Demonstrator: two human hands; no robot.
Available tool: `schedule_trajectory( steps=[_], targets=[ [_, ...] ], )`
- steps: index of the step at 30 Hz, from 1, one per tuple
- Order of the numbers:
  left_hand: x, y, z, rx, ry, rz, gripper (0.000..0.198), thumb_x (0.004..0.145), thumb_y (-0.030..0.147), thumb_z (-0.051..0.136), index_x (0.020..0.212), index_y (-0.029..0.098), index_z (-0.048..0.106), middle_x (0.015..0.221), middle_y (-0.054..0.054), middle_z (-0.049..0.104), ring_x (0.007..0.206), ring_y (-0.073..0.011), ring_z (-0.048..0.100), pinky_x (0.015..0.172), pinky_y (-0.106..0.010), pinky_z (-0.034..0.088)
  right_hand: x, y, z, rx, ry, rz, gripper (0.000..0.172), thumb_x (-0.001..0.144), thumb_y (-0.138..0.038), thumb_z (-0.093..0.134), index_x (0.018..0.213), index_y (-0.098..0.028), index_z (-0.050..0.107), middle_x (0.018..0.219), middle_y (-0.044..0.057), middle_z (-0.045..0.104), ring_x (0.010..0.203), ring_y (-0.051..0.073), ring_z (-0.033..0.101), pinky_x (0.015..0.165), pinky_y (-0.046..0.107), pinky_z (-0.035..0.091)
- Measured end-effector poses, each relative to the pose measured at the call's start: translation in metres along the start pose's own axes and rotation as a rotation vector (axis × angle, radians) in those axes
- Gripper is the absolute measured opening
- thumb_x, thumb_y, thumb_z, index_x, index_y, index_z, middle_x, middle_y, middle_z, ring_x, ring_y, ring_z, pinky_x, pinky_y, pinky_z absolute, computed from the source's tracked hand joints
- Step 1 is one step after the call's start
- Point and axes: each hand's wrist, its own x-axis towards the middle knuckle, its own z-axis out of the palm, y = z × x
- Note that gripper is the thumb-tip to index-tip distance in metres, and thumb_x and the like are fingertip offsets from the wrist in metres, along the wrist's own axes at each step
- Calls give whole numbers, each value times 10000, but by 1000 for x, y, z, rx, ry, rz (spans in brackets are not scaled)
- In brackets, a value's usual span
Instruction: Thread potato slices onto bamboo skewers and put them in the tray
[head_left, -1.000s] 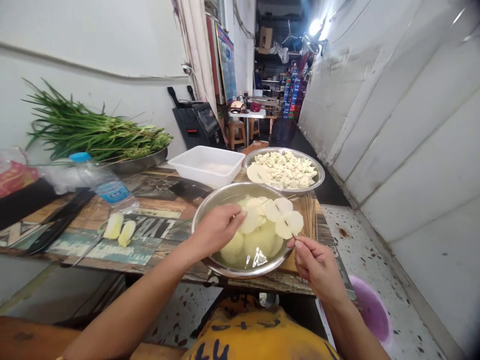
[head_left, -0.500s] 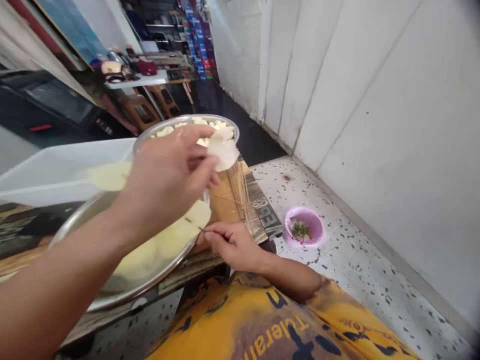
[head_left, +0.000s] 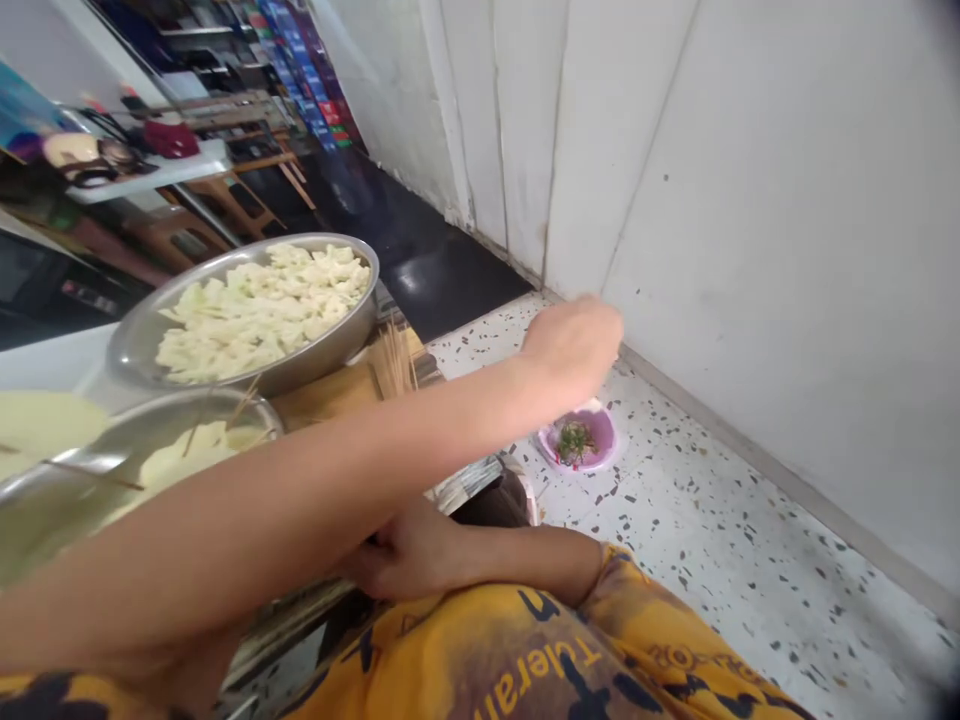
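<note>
My left arm reaches across to the right, and my left hand (head_left: 574, 340) hangs above a small pink bowl (head_left: 600, 425) on the floor. I see only its back; the fingers point down and are hidden. My right hand (head_left: 409, 550) is curled into a fist under that arm, at the table's edge, on a thin wooden skewer (head_left: 90, 475) that runs left over the near steel bowl (head_left: 150, 425). That bowl holds pale round slices in water. Behind it a second steel bowl (head_left: 330, 345) is full of pale chopped pieces.
A bundle of wooden skewers (head_left: 394, 365) lies on the wooden table (head_left: 465, 480) beside the far bowl. A white plastic tub (head_left: 45, 355) stands at the left. The pink bowl holds green scraps. A white panelled wall (head_left: 750, 200) runs along the speckled floor on the right.
My view has swung right and down. My left hand left the bowl with a pale slice and moved out over the pink bowl. My right hand dropped to the table's edge.
</note>
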Motion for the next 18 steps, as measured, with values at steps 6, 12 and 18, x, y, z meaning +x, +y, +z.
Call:
schedule_trajectory(
  steps=[6,12,18],
  targets=[
    [-57,46,-50,536,112,219,118,734,229,635,678,126,630,780,-44,587,991,-265,557,770,-303,412,-4,-1,-9,36,-8,42,192,843,-149,454,704,-145,586,732,15,629,755,128,585,745,214,451],
    [-162,47,-177,1005,963,172,313,808,337,573,1046,164,677,932,-34,671,906,-173,608,894,-318,411,-10,-5,-13,-73,110,236,260,904,-270,443,830,-139,656,530,-46,430,467,88,385,462,195,325],
    [-274,-24,-233,439,1448,-33,486,773,460,585,1145,149,619,1091,-127,653,1007,-233,594,873,-383,461,-5,0,7,-183,6,211,264,915,-303,447,890,-144,657,513,-51,394,433,92,361,409,195,298]
  ],
)
